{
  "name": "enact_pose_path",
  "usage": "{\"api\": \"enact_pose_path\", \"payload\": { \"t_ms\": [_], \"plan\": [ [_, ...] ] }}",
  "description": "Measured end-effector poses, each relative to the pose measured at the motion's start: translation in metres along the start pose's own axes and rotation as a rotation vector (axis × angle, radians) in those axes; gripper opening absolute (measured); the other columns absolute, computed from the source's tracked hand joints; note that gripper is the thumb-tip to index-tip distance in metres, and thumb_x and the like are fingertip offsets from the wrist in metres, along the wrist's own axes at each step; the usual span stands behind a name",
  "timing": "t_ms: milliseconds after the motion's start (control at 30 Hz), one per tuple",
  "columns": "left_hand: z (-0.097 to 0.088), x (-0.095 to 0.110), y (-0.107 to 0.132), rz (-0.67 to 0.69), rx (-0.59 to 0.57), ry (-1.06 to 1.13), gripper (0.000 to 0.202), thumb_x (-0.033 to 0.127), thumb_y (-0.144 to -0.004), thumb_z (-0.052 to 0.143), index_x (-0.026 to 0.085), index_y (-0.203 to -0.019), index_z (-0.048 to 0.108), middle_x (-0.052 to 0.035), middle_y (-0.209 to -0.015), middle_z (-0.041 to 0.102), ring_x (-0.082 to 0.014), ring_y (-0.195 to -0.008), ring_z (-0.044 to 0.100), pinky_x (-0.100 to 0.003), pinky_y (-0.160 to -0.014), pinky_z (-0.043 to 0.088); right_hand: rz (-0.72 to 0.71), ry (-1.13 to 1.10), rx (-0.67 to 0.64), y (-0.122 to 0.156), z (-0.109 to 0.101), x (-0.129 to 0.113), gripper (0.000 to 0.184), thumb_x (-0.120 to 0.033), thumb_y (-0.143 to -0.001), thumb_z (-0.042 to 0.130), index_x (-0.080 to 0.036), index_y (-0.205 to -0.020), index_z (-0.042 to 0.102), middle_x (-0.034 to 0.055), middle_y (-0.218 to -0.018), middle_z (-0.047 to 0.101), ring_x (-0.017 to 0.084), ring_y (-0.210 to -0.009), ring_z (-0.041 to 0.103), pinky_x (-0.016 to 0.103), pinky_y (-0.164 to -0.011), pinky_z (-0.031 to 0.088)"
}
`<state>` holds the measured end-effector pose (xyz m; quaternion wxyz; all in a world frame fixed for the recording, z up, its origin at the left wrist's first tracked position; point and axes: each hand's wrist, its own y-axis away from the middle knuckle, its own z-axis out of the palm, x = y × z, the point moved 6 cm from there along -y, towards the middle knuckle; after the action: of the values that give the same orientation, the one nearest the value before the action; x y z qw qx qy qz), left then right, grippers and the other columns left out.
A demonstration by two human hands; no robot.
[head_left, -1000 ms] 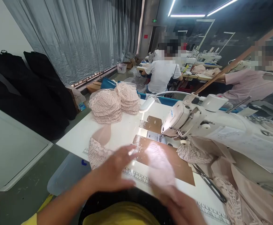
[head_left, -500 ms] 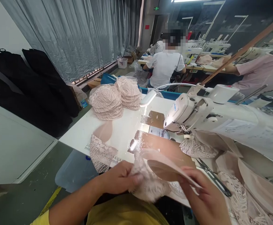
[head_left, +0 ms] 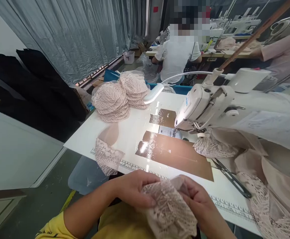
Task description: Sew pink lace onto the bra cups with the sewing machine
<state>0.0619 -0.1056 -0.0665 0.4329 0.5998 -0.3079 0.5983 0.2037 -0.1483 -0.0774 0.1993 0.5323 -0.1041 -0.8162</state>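
Note:
A beige lace bra cup is between my hands, close to my body at the table's front edge. My left hand pinches its left side, thumb on top of the lace. On the upper right edge, the fingers of my right hand are closed on the sheer fabric. Another lace cup lies on the table to the left, hanging over the front edge. Beyond it stand two stacks of lace cups. More lace pieces lie in a heap on the right.
A white sewing machine with a lamp stands on the white table. Brown tape covers part of the surface. Thread snips lie beside the right heap. A person in white sits ahead.
The lace cup in my hands has turned so its lace side faces up, lower and nearer my body. My right hand has moved left, closer to my left hand. The view has shifted.

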Motion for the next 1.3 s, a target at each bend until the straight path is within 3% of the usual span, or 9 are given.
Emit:
{"api": "enact_pose_path", "payload": {
  "t_ms": [200,367,533,667,800,933,1067,1200,1300],
  "plan": [
    [-0.002,0.007,0.001,0.023,0.099,-0.056,0.040,0.028,-0.076,0.065,0.014,-0.113,0.060,-0.0062,-0.100,0.063,-0.0196,-0.088,0.058,-0.027,-0.077,0.048,-0.093,0.062,0.258,0.000,-0.022,-0.001,0.073,-0.043,-0.074,0.071,-0.027,-0.139,0.042,0.0028,-0.085,0.071,0.020,-0.073,0.066,0.032,-0.067,0.051],
    [-0.008,0.018,-0.010,0.220,0.365,-0.259,0.060,0.017,-0.076,0.059,0.020,-0.135,0.045,-0.0059,-0.102,0.062,-0.0165,-0.084,0.057,-0.027,-0.078,0.047,-0.360,0.533,0.173,-0.009,-0.025,-0.012,0.030,-0.040,-0.080,0.064,-0.027,-0.107,0.072,0.0043,-0.099,0.073,0.024,-0.093,0.066,0.033,-0.082,0.051],
    [0.004,0.022,-0.019,0.327,0.167,-0.315,0.026,0.013,-0.075,0.058,0.016,-0.097,0.071,-0.0068,-0.086,0.064,-0.0156,-0.075,0.058,-0.024,-0.071,0.045,-0.379,0.647,0.167,-0.016,-0.028,-0.017,0.022,-0.041,-0.085,0.058,-0.025,-0.088,0.072,0.0020,-0.084,0.072,0.019,-0.074,0.066,0.027,-0.069,0.052],
    [-0.002,0.016,-0.025,0.251,0.215,-0.106,0.024,0.033,-0.082,0.060,0.011,-0.083,0.069,-0.0084,-0.080,0.063,-0.0160,-0.072,0.058,-0.022,-0.064,0.044,-0.384,0.573,0.207,-0.013,-0.038,-0.020,0.035,-0.050,-0.090,0.046,-0.023,-0.102,0.065,0.0041,-0.085,0.069,0.019,-0.073,0.065,0.027,-0.063,0.052],
    [-0.015,0.013,-0.026,0.244,0.424,-0.085,0.048,0.052,-0.086,0.051,0.011,-0.063,0.056,-0.0034,-0.066,0.049,-0.0116,-0.062,0.045,-0.022,-0.056,0.035,-0.751,0.754,0.213,0.006,-0.037,-0.030,0.061,-0.063,-0.084,0.045,-0.022,-0.128,0.049,0.0142,-0.124,0.056,0.030,-0.110,0.057,0.041,-0.084,0.051],
    [-0.011,0.011,-0.030,0.227,0.441,-0.077,0.052,0.053,-0.090,0.044,0.015,-0.056,0.040,0.0000,-0.062,0.039,-0.0092,-0.058,0.035,-0.023,-0.053,0.029,-0.975,1.188,0.308,0.015,-0.022,-0.028,0.058,-0.035,-0.078,0.068,-0.025,-0.131,0.046,0.0111,-0.125,0.057,0.027,-0.113,0.056,0.037,-0.090,0.048],
    [-0.003,0.015,-0.029,0.261,0.433,-0.166,0.050,0.045,-0.093,0.042,0.017,-0.055,0.028,0.0025,-0.057,0.030,-0.0077,-0.053,0.029,-0.024,-0.051,0.023,-0.674,0.920,0.396,0.005,-0.033,-0.030,0.018,-0.035,-0.088,0.052,-0.026,-0.099,0.063,0.0014,-0.085,0.069,0.018,-0.075,0.064,0.027,-0.067,0.050],
    [-0.004,0.018,-0.025,0.328,0.451,-0.205,0.048,0.039,-0.094,0.042,0.017,-0.054,0.025,0.0033,-0.055,0.028,-0.0069,-0.050,0.026,-0.024,-0.048,0.021,-0.214,0.483,0.197,-0.005,-0.031,-0.019,0.037,-0.051,-0.085,0.052,-0.020,-0.066,0.057,-0.0021,-0.056,0.054,0.012,-0.051,0.047,0.023,-0.049,0.038],
    [-0.004,0.018,-0.025,0.366,0.421,-0.181,0.048,0.037,-0.093,0.044,0.017,-0.053,0.027,0.0030,-0.054,0.030,-0.0066,-0.049,0.028,-0.023,-0.047,0.021,-0.146,0.442,0.102,-0.005,-0.023,-0.021,0.038,-0.053,-0.080,0.058,-0.018,-0.064,0.058,-0.0014,-0.058,0.052,0.012,-0.054,0.046,0.023,-0.051,0.038]
  ]
}}
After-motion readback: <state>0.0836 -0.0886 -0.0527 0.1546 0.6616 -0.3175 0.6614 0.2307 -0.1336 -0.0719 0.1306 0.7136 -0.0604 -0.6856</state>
